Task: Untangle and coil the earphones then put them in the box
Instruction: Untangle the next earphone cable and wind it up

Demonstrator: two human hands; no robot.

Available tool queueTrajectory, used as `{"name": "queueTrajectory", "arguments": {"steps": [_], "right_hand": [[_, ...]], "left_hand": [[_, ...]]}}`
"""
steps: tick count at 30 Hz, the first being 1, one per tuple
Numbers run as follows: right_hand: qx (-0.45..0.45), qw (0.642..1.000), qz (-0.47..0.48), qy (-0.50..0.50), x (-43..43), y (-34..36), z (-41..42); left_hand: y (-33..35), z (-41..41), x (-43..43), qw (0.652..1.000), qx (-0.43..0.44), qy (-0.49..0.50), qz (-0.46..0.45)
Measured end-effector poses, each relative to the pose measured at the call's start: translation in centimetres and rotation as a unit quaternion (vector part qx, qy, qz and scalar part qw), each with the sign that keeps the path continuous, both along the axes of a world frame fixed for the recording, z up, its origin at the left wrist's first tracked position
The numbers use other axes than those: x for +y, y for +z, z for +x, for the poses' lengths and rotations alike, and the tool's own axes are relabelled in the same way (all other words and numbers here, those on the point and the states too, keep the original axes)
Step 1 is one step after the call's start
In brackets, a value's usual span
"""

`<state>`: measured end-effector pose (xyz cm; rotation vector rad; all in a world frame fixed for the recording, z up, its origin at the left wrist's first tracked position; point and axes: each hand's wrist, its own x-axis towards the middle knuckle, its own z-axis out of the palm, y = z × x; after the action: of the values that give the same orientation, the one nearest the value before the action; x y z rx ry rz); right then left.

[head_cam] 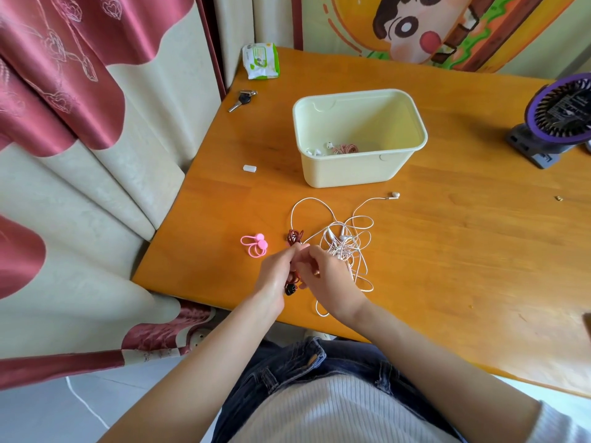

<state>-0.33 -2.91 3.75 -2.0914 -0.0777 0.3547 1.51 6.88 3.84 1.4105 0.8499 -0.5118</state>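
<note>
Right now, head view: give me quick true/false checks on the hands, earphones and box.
1. The left hand and right hand both hold the red earphones. True.
2. The box is empty. False: coiled earphones already lie in it.
3. The white earphones lie tangled on the table. True.
4. The pink ties are in the box. False: they lie on the table, left of the hands.

Bright, even daylight; soft shadows; sharp centre; strong wide-angle bending at edges.
</note>
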Motion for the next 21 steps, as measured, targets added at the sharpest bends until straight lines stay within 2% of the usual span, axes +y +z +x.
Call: {"name": "queueTrajectory", "arguments": {"steps": [6, 9, 11, 17, 21], "right_hand": [[-0.043, 0.989, -0.042, 0.135, -1.6, 0.8, 1.6], [-0.092, 0.973, -0.095, 0.188, -2.4, 1.3, 2.5], [-0.132, 0.961, -0.112, 0.216, -2.5, 1.3, 3.0], [-0.148, 0.937, -0.164, 0.272, -2.3, 1.0, 3.7], [-0.199, 0.911, -0.213, 0.293, -2.2, 0.9, 3.7]], "left_hand": [[-0.1, 0.3, 1.4, 0.986, -0.034, -0.131, 0.099], [0.2, 0.5, 1.9, 0.968, -0.004, -0.215, 0.129], [0.3, 0.8, 2.1, 0.964, 0.022, -0.238, 0.118], [0.3, 0.9, 2.2, 0.985, 0.071, -0.158, -0.020], [0.0, 0.5, 2.4, 0.988, 0.093, -0.106, -0.068]]}}
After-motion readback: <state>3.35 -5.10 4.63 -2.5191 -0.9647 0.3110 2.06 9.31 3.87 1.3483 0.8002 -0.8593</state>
